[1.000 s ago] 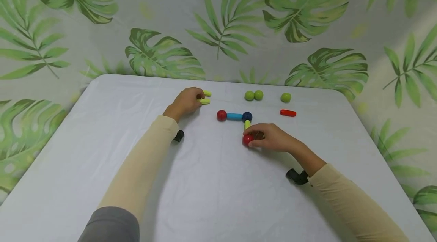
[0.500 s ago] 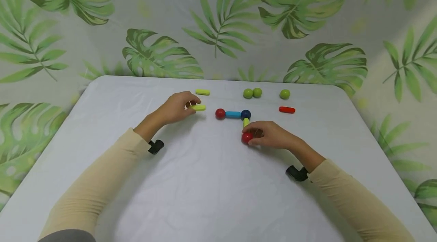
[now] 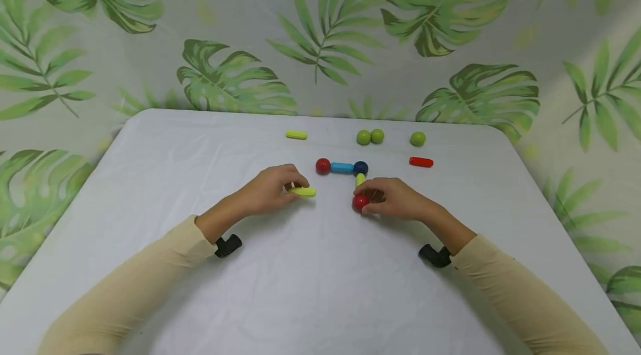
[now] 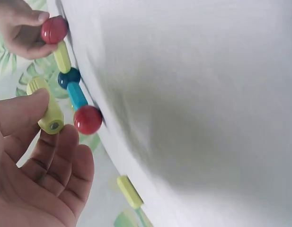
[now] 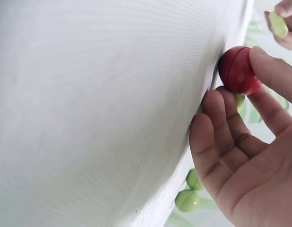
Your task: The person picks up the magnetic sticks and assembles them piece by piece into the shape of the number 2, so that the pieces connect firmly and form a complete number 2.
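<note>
Between thumb and fingers my left hand (image 3: 270, 190) pinches a yellow magnetic stick (image 4: 51, 111), whose near end shows a round metal spot. My right hand (image 3: 395, 199) grips a red ball (image 5: 238, 71) at the near end of a joined chain. From that ball a second yellow stick (image 4: 62, 57) runs to a dark blue ball (image 3: 360, 168). A light blue stick (image 3: 342, 167) links the dark blue ball to another red ball (image 3: 323, 166) on the left. The held yellow stick is left of the gripped red ball, apart from it.
A loose yellow stick (image 3: 296, 134) lies near the back edge of the white table (image 3: 320, 288). Two touching green balls (image 3: 370, 136), a single green ball (image 3: 418, 138) and a red stick (image 3: 421, 162) lie at the back right. A leaf-print cloth (image 3: 240, 21) hangs behind.
My left hand has drawn one yellow stick away from the other at the back and brought it forward and slightly right. My right hand stays on the red ball, almost unmoved.
</note>
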